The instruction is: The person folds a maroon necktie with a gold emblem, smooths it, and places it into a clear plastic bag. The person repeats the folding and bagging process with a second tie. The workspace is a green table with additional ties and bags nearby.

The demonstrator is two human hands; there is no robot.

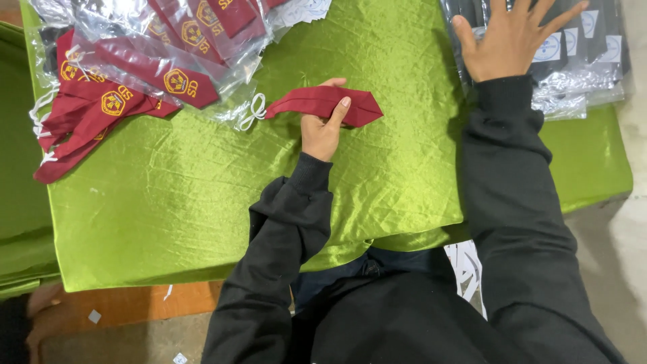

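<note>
On the green-draped counter (202,222), left hand (322,131) is pinching a folded maroon tie (323,101) mid-cloth while right hand (509,40) is pressing flat, fingers spread, on the clear bag stack (573,47); bagging looks next.

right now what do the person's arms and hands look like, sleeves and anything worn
Both arms are covered by long black sleeves of a soft, sweatshirt-like fabric with ribbed cuffs at the wrists. The left hand and the right hand are bare: no gloves, and no rings, watch or bracelet show. No markings or logos are visible on the sleeves, which wrinkle loosely at the elbows.
</note>
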